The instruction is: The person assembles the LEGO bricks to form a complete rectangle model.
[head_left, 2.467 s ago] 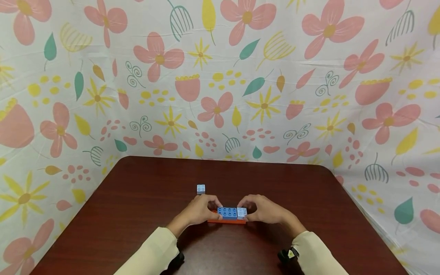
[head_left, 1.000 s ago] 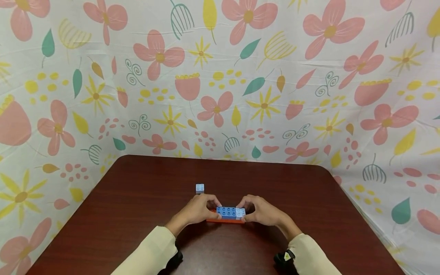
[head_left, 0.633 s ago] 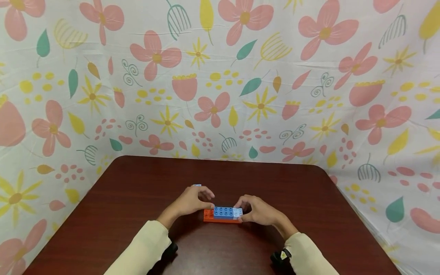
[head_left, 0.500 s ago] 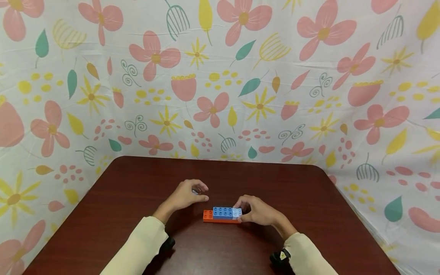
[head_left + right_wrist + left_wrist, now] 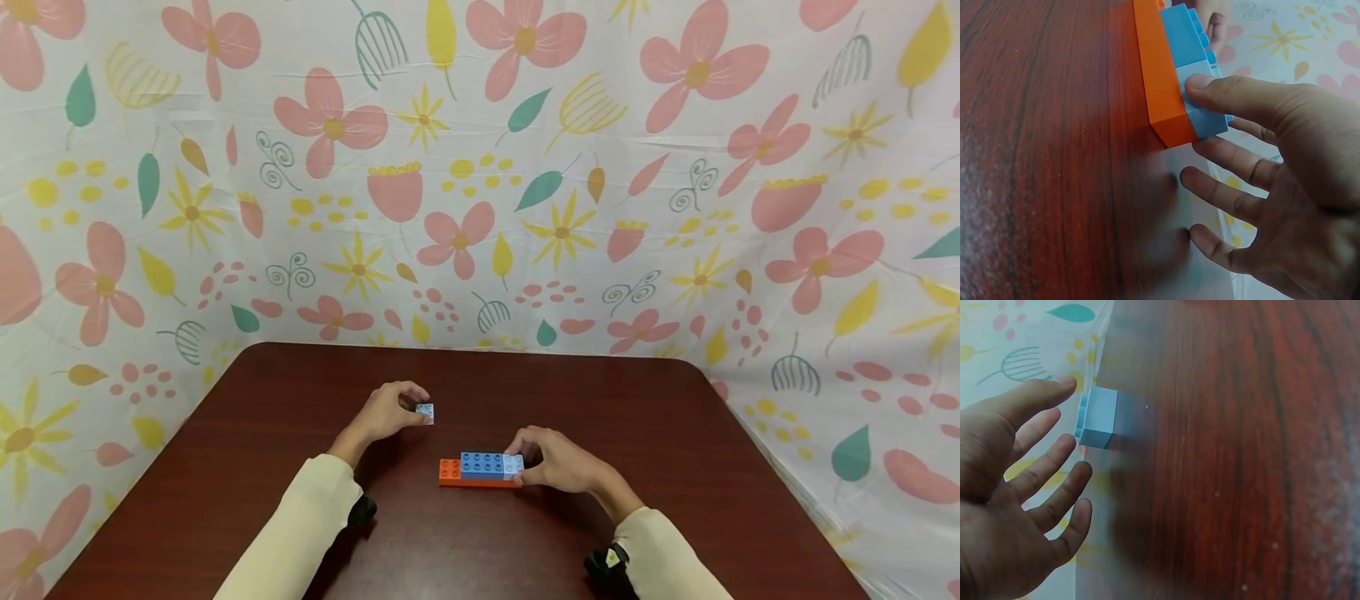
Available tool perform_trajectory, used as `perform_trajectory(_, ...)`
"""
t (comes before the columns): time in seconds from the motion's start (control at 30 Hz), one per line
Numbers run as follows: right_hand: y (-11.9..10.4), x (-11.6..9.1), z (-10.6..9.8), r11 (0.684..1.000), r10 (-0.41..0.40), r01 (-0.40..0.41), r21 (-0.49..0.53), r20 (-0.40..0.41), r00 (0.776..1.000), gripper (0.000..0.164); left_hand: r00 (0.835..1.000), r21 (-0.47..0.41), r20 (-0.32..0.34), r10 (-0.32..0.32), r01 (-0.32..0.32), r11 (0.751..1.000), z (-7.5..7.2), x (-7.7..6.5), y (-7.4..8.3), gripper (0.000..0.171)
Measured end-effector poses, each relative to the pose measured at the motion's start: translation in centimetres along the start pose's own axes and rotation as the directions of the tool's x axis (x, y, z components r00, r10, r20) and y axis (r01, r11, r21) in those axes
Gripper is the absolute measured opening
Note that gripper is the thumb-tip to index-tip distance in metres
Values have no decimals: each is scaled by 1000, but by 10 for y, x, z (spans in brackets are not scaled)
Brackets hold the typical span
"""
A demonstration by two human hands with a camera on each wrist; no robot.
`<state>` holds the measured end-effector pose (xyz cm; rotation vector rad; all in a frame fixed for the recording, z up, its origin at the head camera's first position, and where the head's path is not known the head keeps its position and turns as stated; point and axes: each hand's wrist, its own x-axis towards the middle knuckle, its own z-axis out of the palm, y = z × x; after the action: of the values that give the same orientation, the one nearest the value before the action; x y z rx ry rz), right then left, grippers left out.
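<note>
My left hand (image 5: 381,413) reaches around a small light-blue brick (image 5: 426,410), which rests on the table in the back left. In the left wrist view that brick (image 5: 1100,411) stands just beyond my thumb and fingertips, and the fingers are spread. Near the middle lies a long orange brick (image 5: 449,472) carrying a blue brick (image 5: 482,463) and, at its right end, a second light-blue brick (image 5: 513,464). My right hand (image 5: 561,461) pinches this second one between thumb and index finger; in the right wrist view the thumb (image 5: 1200,82) presses its side while the other fingers stay spread.
A dark reddish-brown table (image 5: 480,550) with rounded far corners bears the bricks. Behind and on both sides hangs a white cloth (image 5: 480,308) with a flower print. A dark band (image 5: 362,511) circles my left wrist, with another (image 5: 603,567) on my right.
My left hand has left the blue brick and moved back and left to the loose light-blue brick, uncovering the orange brick's left end. The right hand keeps its pinch.
</note>
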<state>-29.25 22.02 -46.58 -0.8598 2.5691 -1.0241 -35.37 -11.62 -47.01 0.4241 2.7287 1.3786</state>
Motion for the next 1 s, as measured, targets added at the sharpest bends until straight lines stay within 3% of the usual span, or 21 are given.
perform_trajectory(0.37,-3,0,1,1000,1,-1,-13,-2,1000,25,998,68,20,-63,62,996,5,13,-7,31)
perform_trajectory(0.6,-4,0,0,1000,5,-5,-9,4,1000,25,995,92,26,-98,95,991,5,13,-7,24)
perform_trajectory(1.0,-2,0,1,1000,6,-6,-11,-5,1000,25,997,106,27,-65,62,992,3,8,-6,23)
